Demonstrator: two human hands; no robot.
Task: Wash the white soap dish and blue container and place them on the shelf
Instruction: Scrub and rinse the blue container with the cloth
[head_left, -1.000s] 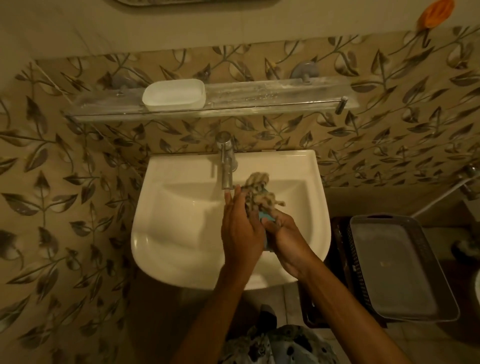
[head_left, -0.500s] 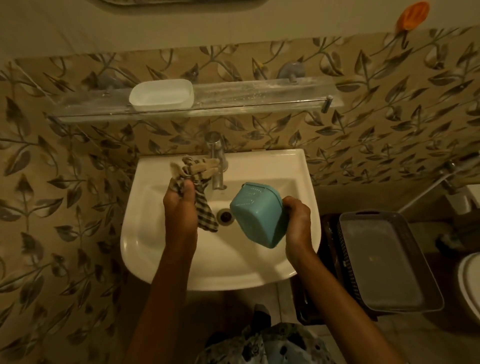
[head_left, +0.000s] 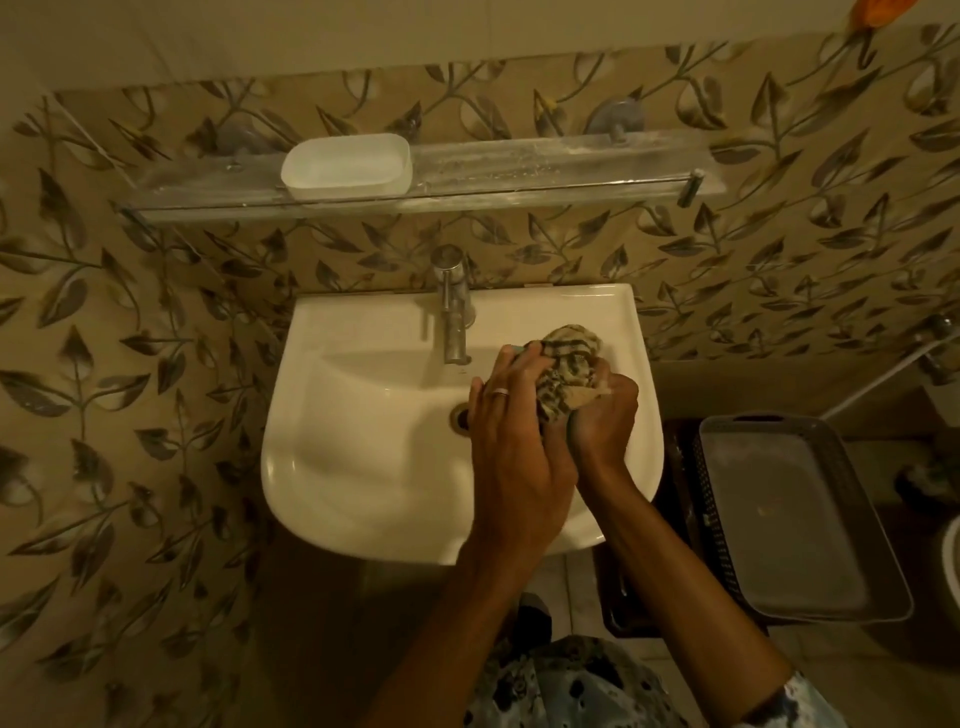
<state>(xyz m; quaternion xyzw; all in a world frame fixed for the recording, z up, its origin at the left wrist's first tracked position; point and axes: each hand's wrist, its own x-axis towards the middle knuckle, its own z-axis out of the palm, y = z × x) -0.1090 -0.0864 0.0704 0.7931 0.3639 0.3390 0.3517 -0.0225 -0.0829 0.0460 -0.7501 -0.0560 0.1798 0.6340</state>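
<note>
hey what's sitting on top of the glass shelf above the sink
Only the white soap dish sits on the glass shelf, toward its left. Whether anything lies inside the dish cannot be told from here.

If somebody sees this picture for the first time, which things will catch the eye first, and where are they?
First, the two hands, left hand and right hand, pressed around a checked cloth over the right side of the white sink. Above, a white soap dish stands on the glass shelf.

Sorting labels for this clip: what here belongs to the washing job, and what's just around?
Job: soap dish, shelf, blue container (barely visible), cloth, sink, tap, left hand, right hand.
Around: grey tray, orange item.
</note>
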